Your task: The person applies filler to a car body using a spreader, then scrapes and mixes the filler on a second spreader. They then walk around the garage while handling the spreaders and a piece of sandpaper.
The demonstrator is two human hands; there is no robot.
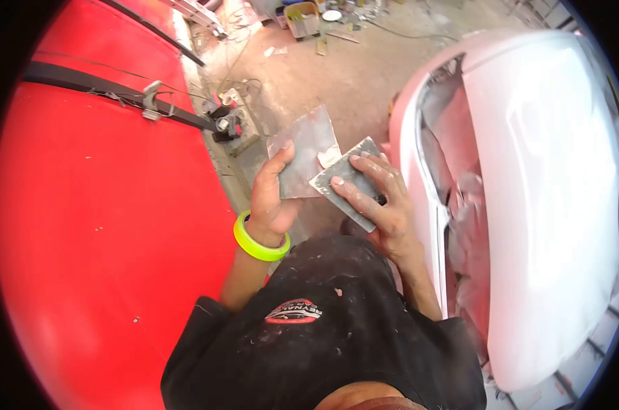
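Observation:
A flat, pale grey square plate (301,154) is gripped by my left hand (273,195), the thumb lying on its upper face. My right hand (386,198) holds a smaller, darker grey spreader (354,179) with fingers spread over its top. The spreader's left corner is at the plate's right edge, close to a dab of whitish paste (329,156) on the plate. A neon yellow ring of tape (260,239) circles my left wrist. Whitish residue marks the fingers of my right hand.
A white car body part (541,198) stands close on the right. A red wall or panel (111,225) fills the left. Tools (229,124) sit on a block at its foot. A tub (301,19) and scattered items lie on the floor ahead, near a ladder (200,15).

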